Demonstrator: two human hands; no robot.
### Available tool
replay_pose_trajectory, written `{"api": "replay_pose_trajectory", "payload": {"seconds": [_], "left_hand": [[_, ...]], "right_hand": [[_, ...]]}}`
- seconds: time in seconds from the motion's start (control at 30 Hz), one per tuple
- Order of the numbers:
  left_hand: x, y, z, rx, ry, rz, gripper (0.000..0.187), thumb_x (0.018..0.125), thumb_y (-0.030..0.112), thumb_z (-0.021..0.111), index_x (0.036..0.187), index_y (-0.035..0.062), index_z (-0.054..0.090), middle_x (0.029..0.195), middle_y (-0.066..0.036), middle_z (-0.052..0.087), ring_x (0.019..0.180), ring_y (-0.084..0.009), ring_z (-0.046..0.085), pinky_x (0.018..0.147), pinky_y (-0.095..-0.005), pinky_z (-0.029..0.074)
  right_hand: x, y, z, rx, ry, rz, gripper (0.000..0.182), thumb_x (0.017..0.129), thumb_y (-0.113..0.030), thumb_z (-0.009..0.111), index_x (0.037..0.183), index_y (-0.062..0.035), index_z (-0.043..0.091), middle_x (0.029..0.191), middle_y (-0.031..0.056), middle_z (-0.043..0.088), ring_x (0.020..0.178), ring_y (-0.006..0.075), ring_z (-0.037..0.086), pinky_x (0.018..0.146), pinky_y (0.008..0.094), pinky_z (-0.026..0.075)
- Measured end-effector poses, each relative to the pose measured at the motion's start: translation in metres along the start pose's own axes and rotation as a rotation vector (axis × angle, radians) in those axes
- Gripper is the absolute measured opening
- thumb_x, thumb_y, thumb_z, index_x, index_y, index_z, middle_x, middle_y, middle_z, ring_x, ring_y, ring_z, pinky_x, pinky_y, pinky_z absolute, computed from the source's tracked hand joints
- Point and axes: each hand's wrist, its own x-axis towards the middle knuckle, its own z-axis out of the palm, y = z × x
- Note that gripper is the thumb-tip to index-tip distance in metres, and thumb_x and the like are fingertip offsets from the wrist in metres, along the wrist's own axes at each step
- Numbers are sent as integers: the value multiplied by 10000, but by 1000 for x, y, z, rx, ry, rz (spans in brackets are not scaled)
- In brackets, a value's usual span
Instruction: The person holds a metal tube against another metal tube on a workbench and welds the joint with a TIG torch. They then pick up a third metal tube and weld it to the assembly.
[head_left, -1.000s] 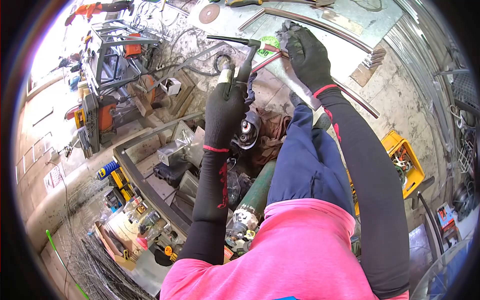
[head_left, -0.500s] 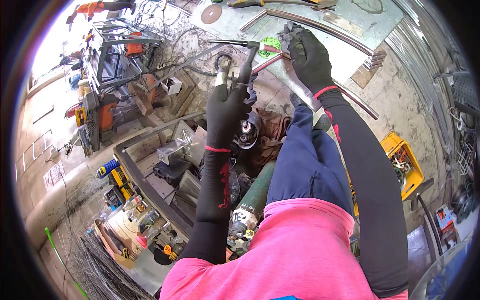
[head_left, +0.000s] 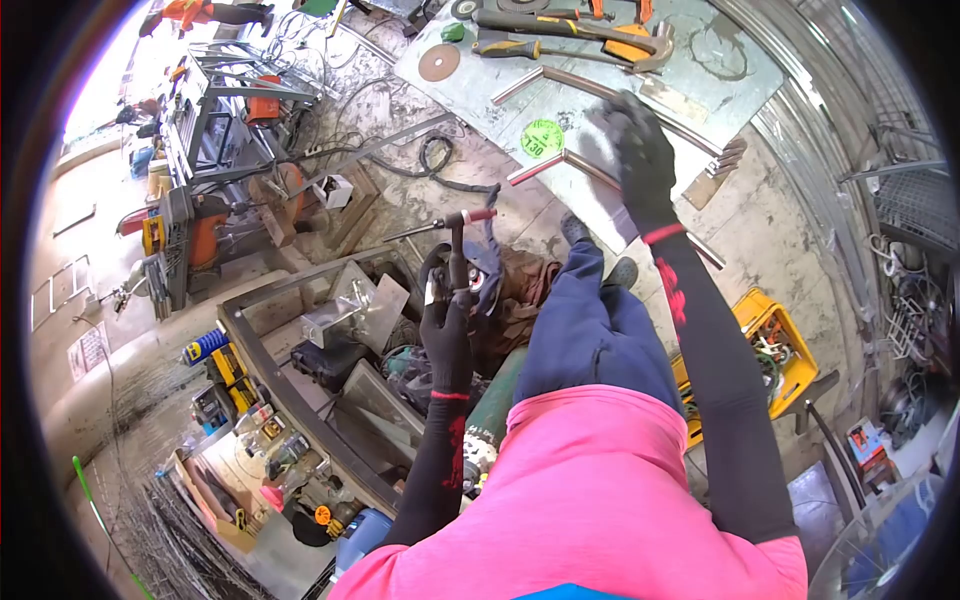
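My left hand (head_left: 447,335), in a black glove, is closed round a welding torch (head_left: 457,245) with a red cap and a thin rod-like end pointing left. My right hand (head_left: 645,165), also gloved, is over a metal sheet (head_left: 590,205), beside two angled metal strips. The upper strip (head_left: 580,83) runs behind its fingers; the lower strip (head_left: 590,170) bends near a round green sticker (head_left: 542,139). Motion smears the right fingers and a greyish patch at them, so what they hold is unclear.
A hammer (head_left: 655,48), other hand tools and a cutting disc (head_left: 439,63) lie on the sheet. Below my left hand stands a metal frame (head_left: 300,420) with scrap inside. A yellow crate (head_left: 795,375) is at right, a green cylinder (head_left: 495,405) near my legs.
My left hand and the torch have moved down and left, away from the lower strip. My right hand has shifted slightly right and down. More tools show at the top as the view has shifted.
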Motion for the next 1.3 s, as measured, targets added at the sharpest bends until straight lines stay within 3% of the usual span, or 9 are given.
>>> {"api": "replay_pose_trajectory", "payload": {"seconds": [0.03, 0.1, 0.23, 0.3, 0.43, 0.63, 0.7, 0.87, 1.3], "left_hand": [[-2, -1, -8, -18, -1, -6, 293, 1019, 245, 701, 1178, 2, 666, 818, 3, 633, 634, -70, 569, 538, -235, 432], [-5, 2, -21, 99, -77, -59, 342, 1046, 172, 657, 1321, -31, 637, 938, -9, 676, 748, -58, 584, 636, -248, 486], [3, -2, -26, 13, -56, -62, 274, 1041, 136, 634, 1259, -28, 659, 910, -4, 672, 730, -55, 572, 614, -251, 470], [13, 3, -22, -20, -63, -64, 277, 1039, 125, 626, 1268, -29, 655, 904, 2, 662, 729, -54, 564, 616, -251, 465], [41, 7, -1, -43, -83, 74, 310, 1039, 94, 595, 1318, -31, 642, 868, 25, 624, 731, -44, 530, 628, -239, 442], [66, 37, 28, -173, -253, -23, 425, 1032, 90, 600, 1448, 4, 602, 896, -20, 672, 644, -88, 612, 560, -261, 486], [81, 30, 32, 39, -299, 90, 236, 1000, 111, 614, 1158, -44, 698, 784, -7, 637, 688, -83, 541, 605, -296, 436], [98, 66, 42, 264, -396, 64, 263, 1009, 187, 631, 1152, -20, 705, 852, -33, 699, 676, -84, 617, 589, -282, 479], [132, 104, 53, 347, -484, 48, 303, 952, 233, 660, 1056, -48, 711, 803, -68, 696, 650, -138, 628, 587, -318, 480]], "right_hand": [[-2, 7, -16, -62, 44, -199, 335, 1028, -213, 640, 1270, 13, 697, 1191, 157, 724, 1092, 283, 702, 995, 381, 530], [-25, 5, -60, -3, 121, -95, 367, 1063, -217, 616, 1328, 33, 662, 1190, 146, 722, 1127, 246, 685, 1015, 368, 523], [-94, 26, -135, 130, 424, 408, 390, 1099, -204, 557, 1425, 8, 590, 1310, 98, 696, 1184, 250, 679, 1050, 398, 534], [-137, 78, -179, 266, 428, 902, 479, 1017, -84, 620, 1487, -35, 536, 1267, 160, 694, 1131, 261, 700, 1028, 377, 560], [-186, 101, -173, 555, 79, 1183, 641, 983, -59, 642, 1576, -184, 431, 1335, 89, 678, 1165, 309, 678, 1008, 482, 561], [-140, 47, -131, 1005, 67, 757, 712, 960, 21, 700, 1597, -149, 434, 1282, 153, 707, 1149, 308, 702, 1082, 534, 547], [-131, 33, -129, 845, 107, 703, 650, 975, 28, 677, 1578, -83, 462, 1297, 150, 696, 1161, 292, 696, 1098, 502, 541], [-79, -40, -108, 584, 134, 421, 487, 1054, -71, 644, 1519, 7, 521, 1426, 167, 636, 1282, 268, 645, 1140, 414, 504], [-21, -101, -49, 222, 156, 186, 121, 1046, -129, 666, 1095, -23, 632, 1100, 159, 762, 999, 180, 707, 830, 299, 532]]}}
